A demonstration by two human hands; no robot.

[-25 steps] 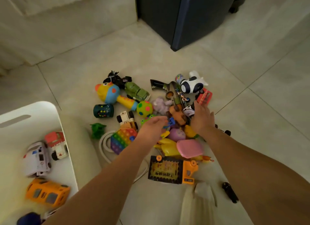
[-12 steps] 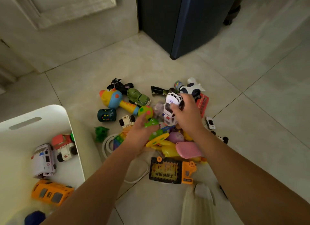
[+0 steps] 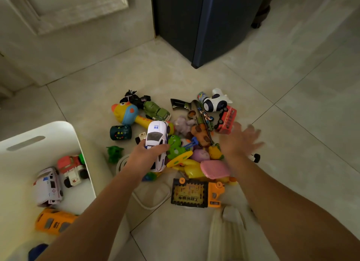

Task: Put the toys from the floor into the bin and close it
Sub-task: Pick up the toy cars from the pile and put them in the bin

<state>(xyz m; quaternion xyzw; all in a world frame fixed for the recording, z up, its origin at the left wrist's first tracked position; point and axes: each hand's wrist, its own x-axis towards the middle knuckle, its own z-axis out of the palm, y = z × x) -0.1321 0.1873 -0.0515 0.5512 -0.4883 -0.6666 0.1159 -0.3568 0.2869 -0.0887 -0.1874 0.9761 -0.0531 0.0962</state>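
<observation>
A heap of toys lies on the tiled floor in front of me. My left hand (image 3: 145, 157) grips a white police car (image 3: 156, 136) just above the heap's left side. My right hand (image 3: 238, 142) hovers blurred over the right side of the heap with its fingers spread and nothing in it, close to a red bus (image 3: 227, 120). The white bin (image 3: 64, 132) stands at the left, holding a white van (image 3: 48, 185), a red and white truck (image 3: 73, 168) and an orange bus (image 3: 53, 220). No lid shows.
In the heap are a yellow and blue rattle (image 3: 126, 113), a green car (image 3: 156, 110), a white and navy robot toy (image 3: 214, 103), a pink lid-shaped toy (image 3: 214, 169) and an orange and black box toy (image 3: 196, 193). A dark cabinet (image 3: 204, 23) stands behind, a white door (image 3: 68, 11) at the back left.
The white police car has passed from my right hand to my left hand. My right hand has let go and swung right with fingers spread.
</observation>
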